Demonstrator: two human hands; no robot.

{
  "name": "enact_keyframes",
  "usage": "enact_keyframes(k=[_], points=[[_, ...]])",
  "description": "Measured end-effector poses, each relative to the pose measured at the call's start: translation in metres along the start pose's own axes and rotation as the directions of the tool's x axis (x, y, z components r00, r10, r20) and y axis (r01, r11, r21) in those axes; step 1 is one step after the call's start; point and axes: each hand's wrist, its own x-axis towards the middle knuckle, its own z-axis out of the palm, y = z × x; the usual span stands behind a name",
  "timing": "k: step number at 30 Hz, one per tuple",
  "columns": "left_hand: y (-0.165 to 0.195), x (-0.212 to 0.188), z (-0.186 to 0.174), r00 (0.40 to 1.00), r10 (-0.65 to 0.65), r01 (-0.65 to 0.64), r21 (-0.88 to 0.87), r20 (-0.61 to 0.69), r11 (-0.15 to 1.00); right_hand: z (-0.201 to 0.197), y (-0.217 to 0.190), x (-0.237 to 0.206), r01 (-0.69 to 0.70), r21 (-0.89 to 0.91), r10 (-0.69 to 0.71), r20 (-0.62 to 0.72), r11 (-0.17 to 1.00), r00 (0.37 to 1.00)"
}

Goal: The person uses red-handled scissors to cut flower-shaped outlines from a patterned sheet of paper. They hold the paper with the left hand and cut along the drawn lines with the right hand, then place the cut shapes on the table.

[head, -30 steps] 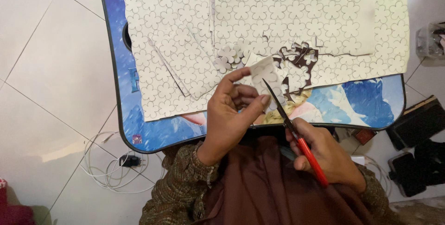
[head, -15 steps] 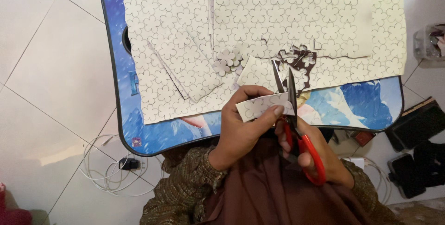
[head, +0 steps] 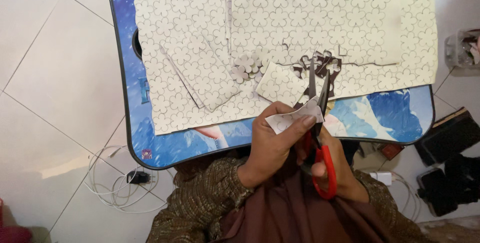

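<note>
Partly hidden: right hand point(head: 336, 165), covered for the most part by the left hand point(head: 280, 143) and by the red handles of the scissors point(head: 318, 123); only knuckles and some fingers visible, closed through the handle loops. Not possible to tell how far the thumb goes into the loop. Lower body and sleeves cut off by the near edge. Far edge of the surface point(head: 125, 98) cut off at the top. Clear container point(head: 462, 48) at far right blurred, contents not readable. Dark objects point(head: 450, 168) on the floor at right hard to identify.

Materials and shapes: large pale paper sheets point(head: 320, 28) printed with a dense pattern of outlined flowers, flat and matte, overlapping in several layers; one rectangular sheet point(head: 202, 70) lying tilted at left. Small cut-out flower shapes point(head: 245, 65) in the middle, next to a ragged cut zone point(head: 320, 65) with dark gaps. Surface smooth and glossy, blue with picture print, black rounded rim. Scissors with dark metal blades, opened in a narrow V, tips pointing far. White cable point(head: 115, 188) coiled on pale floor tiles at near left. Sleeve point(head: 200, 203) of brown-gold woven cloth.

Position: small paper piece point(head: 292, 118), curved and white, pinched between thumb and fingers of the left hand, closed upon it, above the near edge of the surface. Blades just right of this piece, touching its right border, right hand directly near of it.
</note>
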Motion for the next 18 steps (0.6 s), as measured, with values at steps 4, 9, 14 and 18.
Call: enact_keyframes(k=[4,9,14,18], points=[[-0.005,0.002,-0.003,1.0,0.007,-0.008,-0.033,-0.024,0.999,-0.001,-0.003,-0.002,-0.052,0.029,0.053,-0.012,0.998,0.999],[-0.004,0.005,-0.002,0.986,0.125,-0.118,0.067,-0.112,0.991,-0.003,-0.006,-0.003,-0.101,0.066,0.1,0.01,0.993,0.995],[0.004,0.003,0.002,0.983,0.123,-0.11,0.095,-0.14,0.989,-0.001,-0.01,-0.005,-0.12,0.073,0.118,0.027,0.99,0.993],[0.01,-0.001,0.006,0.98,0.197,-0.185,0.212,-0.035,0.96,-0.007,-0.016,-0.005,-0.085,-0.01,0.086,0.069,0.996,0.994]])
